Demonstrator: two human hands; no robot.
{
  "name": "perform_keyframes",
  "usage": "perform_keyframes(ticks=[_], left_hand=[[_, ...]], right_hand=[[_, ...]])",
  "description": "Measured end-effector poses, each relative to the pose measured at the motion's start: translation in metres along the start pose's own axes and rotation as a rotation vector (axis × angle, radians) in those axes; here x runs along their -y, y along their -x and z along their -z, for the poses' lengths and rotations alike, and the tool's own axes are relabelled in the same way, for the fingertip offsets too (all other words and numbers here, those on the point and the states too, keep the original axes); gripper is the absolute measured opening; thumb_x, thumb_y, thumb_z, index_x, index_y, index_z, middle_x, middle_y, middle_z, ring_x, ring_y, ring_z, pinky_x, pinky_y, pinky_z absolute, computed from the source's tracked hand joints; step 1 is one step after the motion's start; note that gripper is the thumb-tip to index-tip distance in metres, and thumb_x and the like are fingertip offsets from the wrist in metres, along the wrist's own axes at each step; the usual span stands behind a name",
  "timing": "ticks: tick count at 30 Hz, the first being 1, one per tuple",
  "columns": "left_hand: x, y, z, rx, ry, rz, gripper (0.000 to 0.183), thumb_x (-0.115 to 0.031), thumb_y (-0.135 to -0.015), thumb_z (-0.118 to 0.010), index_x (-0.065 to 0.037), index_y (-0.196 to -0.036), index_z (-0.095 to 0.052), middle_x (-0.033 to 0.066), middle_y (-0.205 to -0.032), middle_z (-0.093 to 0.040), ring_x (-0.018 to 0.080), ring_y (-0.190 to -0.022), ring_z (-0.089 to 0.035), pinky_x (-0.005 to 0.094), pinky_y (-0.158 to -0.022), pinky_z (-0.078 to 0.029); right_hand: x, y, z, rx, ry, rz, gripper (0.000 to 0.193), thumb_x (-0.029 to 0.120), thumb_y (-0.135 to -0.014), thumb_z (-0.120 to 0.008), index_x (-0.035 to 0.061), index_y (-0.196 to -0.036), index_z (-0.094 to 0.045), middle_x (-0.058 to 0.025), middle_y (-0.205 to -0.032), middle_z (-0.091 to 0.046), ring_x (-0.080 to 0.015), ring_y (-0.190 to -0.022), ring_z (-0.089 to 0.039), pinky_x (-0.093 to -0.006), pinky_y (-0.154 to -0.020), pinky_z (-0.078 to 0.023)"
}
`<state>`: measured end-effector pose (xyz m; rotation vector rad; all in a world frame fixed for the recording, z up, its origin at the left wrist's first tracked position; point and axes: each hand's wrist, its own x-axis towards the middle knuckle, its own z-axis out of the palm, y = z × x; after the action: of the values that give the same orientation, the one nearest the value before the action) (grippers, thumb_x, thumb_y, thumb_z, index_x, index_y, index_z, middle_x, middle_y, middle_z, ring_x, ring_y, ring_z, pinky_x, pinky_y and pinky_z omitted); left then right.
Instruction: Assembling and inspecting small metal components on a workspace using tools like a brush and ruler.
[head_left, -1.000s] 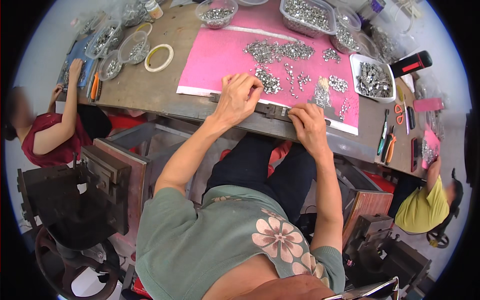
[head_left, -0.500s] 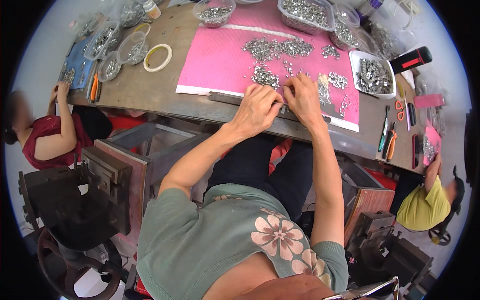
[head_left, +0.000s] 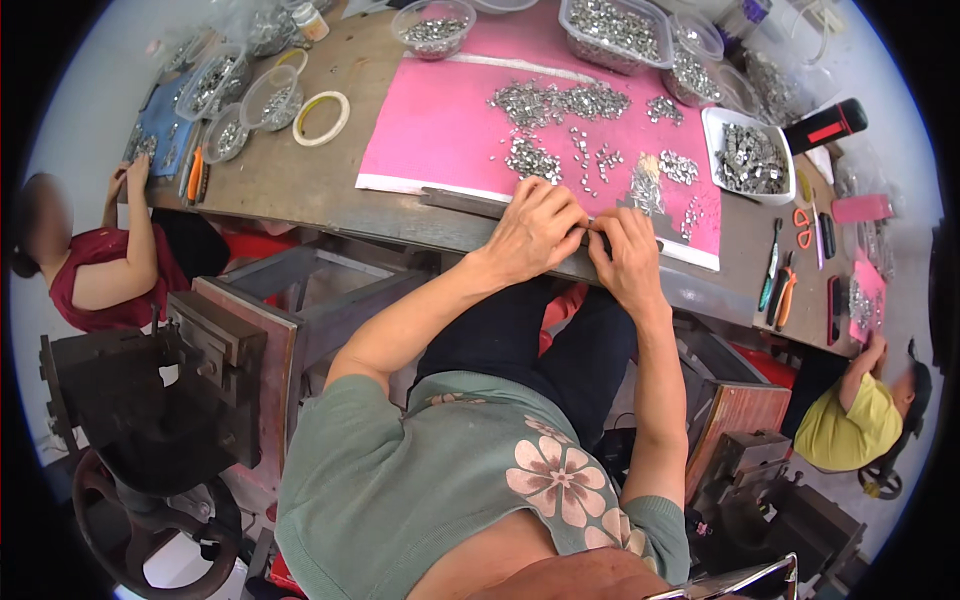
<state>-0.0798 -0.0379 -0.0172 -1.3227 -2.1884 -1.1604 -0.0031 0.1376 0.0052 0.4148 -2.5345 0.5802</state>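
Note:
My left hand [head_left: 535, 232] is over the table's front edge, thumb and fingers pinched together. Close beside it is my right hand [head_left: 628, 255], its fingertips also pinched and nearly meeting the left ones. Whatever lies between the fingertips is too small and covered to name. Both hands are above a dark metal bar [head_left: 460, 203] that runs along the front of the pink cloth [head_left: 420, 130]. Just beyond the hands, small silvery metal pieces [head_left: 532, 158] lie in a heap, with several loose ones to its right. A bundle of thin pale pins or strips [head_left: 648, 190] lies past my right hand.
A white tub [head_left: 711, 150] of metal parts stands at right, near pliers [head_left: 787, 290] and orange-handled scissors [head_left: 803, 240]. Clear containers [head_left: 432, 48] line the back. A tape roll [head_left: 321, 118] lies at left. People work on the left [head_left: 110, 265] and right [head_left: 850, 420].
My right hand has come back from the small pieces toward the table edge and lowered beside the left hand. The left hand has shifted slightly right. Loose pieces on the cloth show more fully.

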Motion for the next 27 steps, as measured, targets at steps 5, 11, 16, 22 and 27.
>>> perform_keyframes(ticks=[5,11,16,22,27], left_hand=[[-0.001,0.003,0.005,-0.024,0.013,0.016,0.015,-0.011,-0.082,-0.073,-0.008,-0.095,-0.066,0.0059,-0.094,-0.061,0.0274,-0.088,-0.056,0.0442,-0.093,-0.041],[0.041,0.003,0.052,-0.159,-0.196,0.214,0.007,-0.014,-0.087,-0.071,-0.01,-0.093,-0.071,0.0032,-0.091,-0.067,0.0228,-0.089,-0.061,0.0417,-0.091,-0.039],[0.07,-0.001,0.066,-0.07,-0.33,0.236,0.007,-0.017,-0.087,-0.072,-0.014,-0.093,-0.074,0.0013,-0.089,-0.063,0.0212,-0.093,-0.058,0.0441,-0.097,-0.034],[0.081,0.004,0.07,-0.006,-0.345,0.178,0.008,-0.017,-0.086,-0.072,-0.014,-0.093,-0.073,0.0024,-0.09,-0.061,0.0221,-0.094,-0.057,0.0456,-0.099,-0.033],[0.078,0.002,0.075,0.017,-0.368,0.202,0.008,-0.017,-0.086,-0.072,-0.012,-0.092,-0.071,0.0037,-0.091,-0.062,0.0239,-0.096,-0.057,0.047,-0.099,-0.034]], right_hand=[[0.005,0.002,0.004,0.023,0.101,0.055,0.019,0.001,-0.08,-0.071,0.0036,-0.097,-0.064,-0.0086,-0.095,-0.06,-0.028,-0.088,-0.058,-0.0407,-0.078,-0.044],[-0.002,-0.007,0.004,-0.03,-0.053,-0.036,0.014,-0.001,-0.084,-0.071,0.0031,-0.096,-0.067,-0.0095,-0.092,-0.064,-0.0291,-0.083,-0.06,-0.0396,-0.077,-0.045],[-0.016,-0.056,-0.029,-0.021,-0.093,-0.1,0.007,0.003,-0.087,-0.068,0.0029,-0.094,-0.069,-0.0124,-0.087,-0.062,-0.0323,-0.085,-0.061,-0.0419,-0.079,-0.046],[-0.032,-0.075,-0.052,0.022,-0.015,-0.146,0.008,0.008,-0.086,-0.069,0.0042,-0.093,-0.071,-0.0122,-0.09,-0.062,-0.0326,-0.089,-0.061,-0.0445,-0.08,-0.046],[-0.036,-0.076,-0.056,0.065,0.087,-0.044,0.008,0.009,-0.087,-0.067,0.0054,-0.093,-0.069,-0.0116,-0.091,-0.061,-0.0318,-0.089,-0.061,-0.0441,-0.078,-0.045]])
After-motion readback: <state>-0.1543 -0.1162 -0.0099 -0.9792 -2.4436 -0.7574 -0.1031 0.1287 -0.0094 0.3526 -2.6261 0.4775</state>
